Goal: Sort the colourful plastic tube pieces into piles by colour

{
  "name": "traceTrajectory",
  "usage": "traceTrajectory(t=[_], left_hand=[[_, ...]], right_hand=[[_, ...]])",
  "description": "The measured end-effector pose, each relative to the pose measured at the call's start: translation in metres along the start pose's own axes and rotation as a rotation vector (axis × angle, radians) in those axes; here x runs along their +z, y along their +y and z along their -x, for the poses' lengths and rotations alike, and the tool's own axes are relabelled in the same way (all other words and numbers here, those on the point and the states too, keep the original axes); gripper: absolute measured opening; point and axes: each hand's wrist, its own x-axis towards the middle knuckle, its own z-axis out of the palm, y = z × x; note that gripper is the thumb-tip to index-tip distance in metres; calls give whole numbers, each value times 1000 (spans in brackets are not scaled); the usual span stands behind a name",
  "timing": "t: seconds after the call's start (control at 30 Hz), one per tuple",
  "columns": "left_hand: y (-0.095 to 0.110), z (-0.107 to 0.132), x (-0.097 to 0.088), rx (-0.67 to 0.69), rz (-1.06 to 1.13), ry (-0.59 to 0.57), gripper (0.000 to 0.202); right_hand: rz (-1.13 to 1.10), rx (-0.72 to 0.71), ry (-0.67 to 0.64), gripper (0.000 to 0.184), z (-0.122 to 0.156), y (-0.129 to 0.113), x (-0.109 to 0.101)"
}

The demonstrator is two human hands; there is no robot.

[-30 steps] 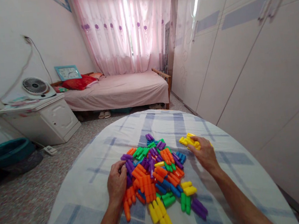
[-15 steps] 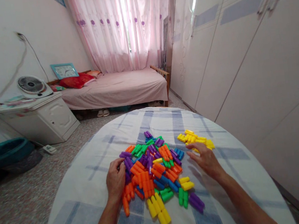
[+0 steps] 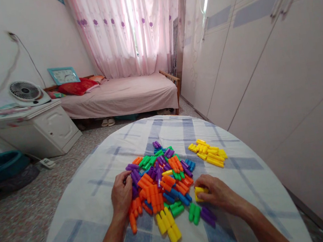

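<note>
My right hand grips a yellow plastic building block at the right side of the pile, thumb and fingers around it. Beside the pile's left edge rests my left hand, loosely curled with a gap between thumb and forefinger. Its fingertips are against or close to purple blocks; I see nothing held in it. The pile mixes orange blocks, blue blocks, green and purple ones. A green block and a purple block lie just below my right hand.
A separate group of yellow blocks lies at the back right of the round table, which has a checked cloth. Joined yellow blocks sit at the pile's front. Beyond are a bed, a cabinet and a wardrobe.
My right hand has moved down and toward me from beside the yellow group, and has closed on a yellow block by the pile. My left hand stays by the pile. The view has shifted slightly.
</note>
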Motion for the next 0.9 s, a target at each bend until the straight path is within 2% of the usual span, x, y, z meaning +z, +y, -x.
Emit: traceTrajectory(t=[0.07, 0.23, 0.33, 0.43, 0.57, 0.7, 0.77, 0.9], left_hand=[[0, 0, 0, -2, -2, 0, 31], [0, -1, 1, -1, -13, 0, 31], [0, -1, 1, 1, -16, 8, 32], [1, 0, 1, 1, -7, 20, 32], [4, 1, 0, -6, 7, 20, 31], [4, 1, -1, -21, 15, 8, 31], [4, 1, -1, -24, 16, 3, 31], [4, 1, 0, -24, 12, 2, 31]], right_hand=[[-19, 22, 85, 17, -6, 9, -8], [212, 183, 513, 29, -37, 48, -36], [314, 234, 592, 30, -58, 67, -50], [360, 241, 618, 28, -72, 76, -57], [374, 150, 613, 27, -75, 59, -49], [188, -216, 427, 22, -73, 15, -19], [131, -327, 321, 23, -73, -6, 0], [195, -301, 198, 28, -76, -27, 25]])
